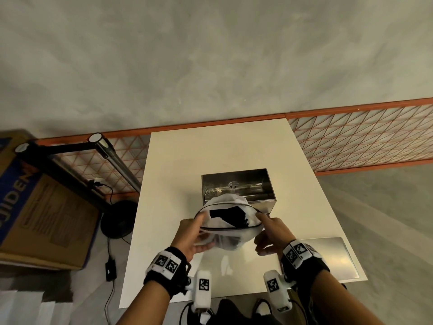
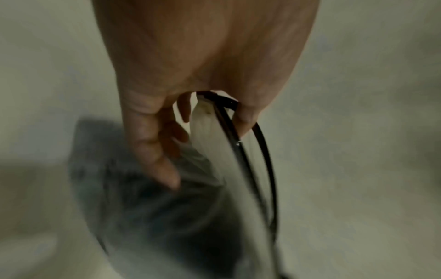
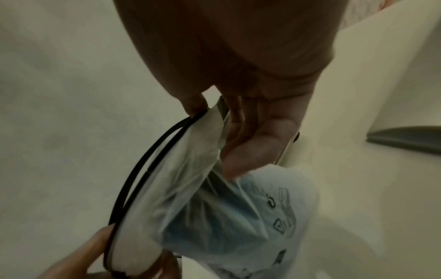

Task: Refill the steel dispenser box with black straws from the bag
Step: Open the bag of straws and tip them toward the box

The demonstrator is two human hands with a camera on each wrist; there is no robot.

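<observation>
A frosted white plastic bag [image 1: 228, 233] with a black zip rim hangs above the white table, its mouth spread wide. Black straws [image 1: 230, 215] show inside it. My left hand [image 1: 194, 233] pinches the rim's left end [image 2: 214, 105], thumb and fingers curled on the bag. My right hand [image 1: 269, 233] pinches the right end [image 3: 214, 113]. The open steel dispenser box [image 1: 237, 186] stands just beyond the bag, partly hidden by it. The bag's printed side [image 3: 274, 217] hangs below my right fingers.
A flat steel lid [image 1: 328, 256] lies on the white table [image 1: 187, 165] to the right of my right hand. A cardboard box [image 1: 44, 207], a lamp stand and cables sit on the floor at left. An orange mesh rail [image 1: 363, 141] runs behind the table.
</observation>
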